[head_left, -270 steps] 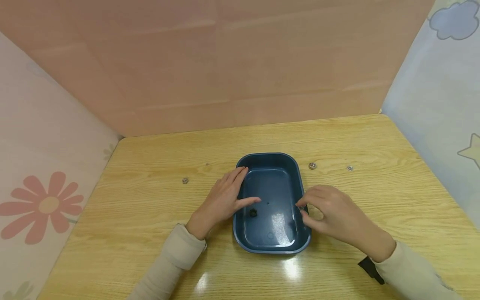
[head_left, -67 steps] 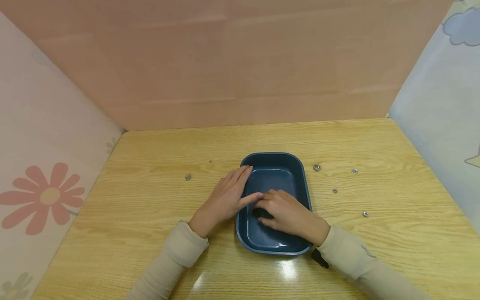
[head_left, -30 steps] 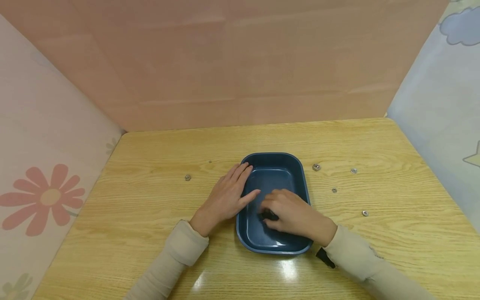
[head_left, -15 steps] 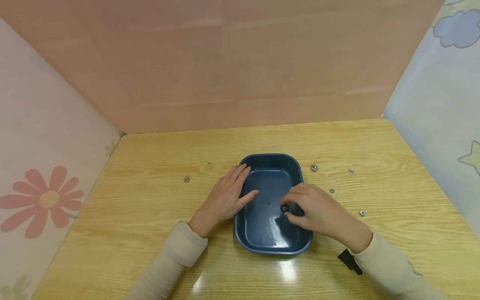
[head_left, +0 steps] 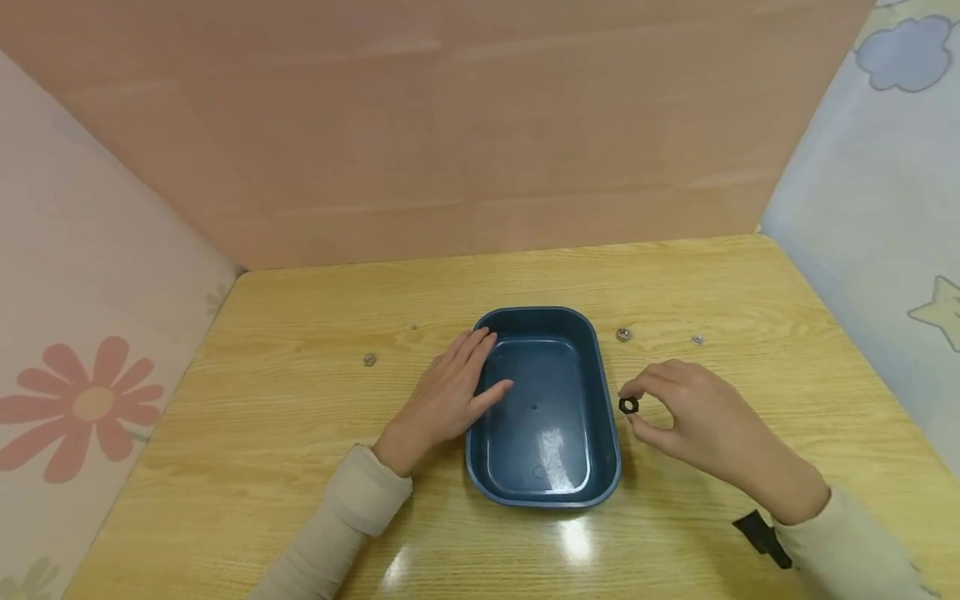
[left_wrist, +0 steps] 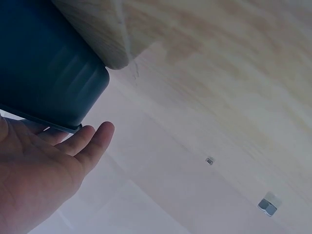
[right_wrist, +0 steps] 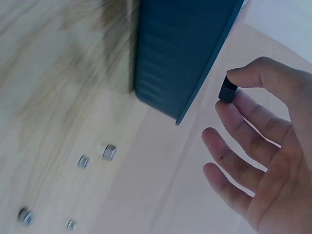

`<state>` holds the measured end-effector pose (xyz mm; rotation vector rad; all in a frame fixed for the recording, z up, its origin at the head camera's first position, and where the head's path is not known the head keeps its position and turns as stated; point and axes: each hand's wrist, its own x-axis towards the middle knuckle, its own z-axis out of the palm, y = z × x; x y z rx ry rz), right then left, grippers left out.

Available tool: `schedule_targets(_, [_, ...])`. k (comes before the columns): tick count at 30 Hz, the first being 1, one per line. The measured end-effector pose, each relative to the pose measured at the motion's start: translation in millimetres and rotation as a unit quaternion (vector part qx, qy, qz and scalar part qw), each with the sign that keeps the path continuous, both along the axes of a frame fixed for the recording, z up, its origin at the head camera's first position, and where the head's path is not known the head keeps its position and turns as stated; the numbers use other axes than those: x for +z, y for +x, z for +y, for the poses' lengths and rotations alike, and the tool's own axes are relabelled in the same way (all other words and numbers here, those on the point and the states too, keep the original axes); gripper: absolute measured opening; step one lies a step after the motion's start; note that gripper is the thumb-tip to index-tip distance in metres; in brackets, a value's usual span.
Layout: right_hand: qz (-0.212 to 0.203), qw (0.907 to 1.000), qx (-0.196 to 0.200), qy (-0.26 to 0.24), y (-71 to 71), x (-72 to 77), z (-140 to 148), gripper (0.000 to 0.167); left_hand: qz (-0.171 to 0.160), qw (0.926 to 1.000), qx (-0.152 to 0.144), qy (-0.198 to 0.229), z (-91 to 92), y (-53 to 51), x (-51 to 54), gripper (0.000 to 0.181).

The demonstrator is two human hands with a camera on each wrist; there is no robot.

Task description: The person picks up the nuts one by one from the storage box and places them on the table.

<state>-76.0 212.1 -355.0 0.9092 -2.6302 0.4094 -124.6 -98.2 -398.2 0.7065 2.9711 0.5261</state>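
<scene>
A dark blue plastic tray stands on the wooden table, with nothing lying inside it. My left hand rests over its left rim, fingers straight and thumb reaching over the inside. Just outside the right rim, my right hand pinches a black hex nut between thumb and fingertips. The right wrist view shows the nut held up beside the tray's side wall, the other fingers spread loosely. Behind that hand lie a larger silver nut and a smaller one.
Left of the tray lie a silver nut and a tiny one. Two more small nuts, one at the lower left, show in the right wrist view, hidden by my right hand from the head view. Paper-covered walls surround the table.
Over the last second my right hand has lifted the black nut from inside the tray and carried it rightward past the rim. Earlier it released a small nut on the right. My left hand stays put.
</scene>
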Motion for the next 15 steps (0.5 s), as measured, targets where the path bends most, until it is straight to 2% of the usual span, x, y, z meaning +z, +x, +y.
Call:
schedule_targets(9, [-0.033, 0.9991, -0.021, 0.019, 10.0, -9.4, 18, 0.024, 0.001, 1.0000, 0.000, -0.003, -1.1, -0.4, -0.6, 0.074])
schedule_targets(15, [-0.053, 0.9976, -0.029, 0.032, 11.2, -15.3, 25, 0.025, 0.006, 1.0000, -0.003, 0.000, -2.5, -1.5, -0.7, 0.073])
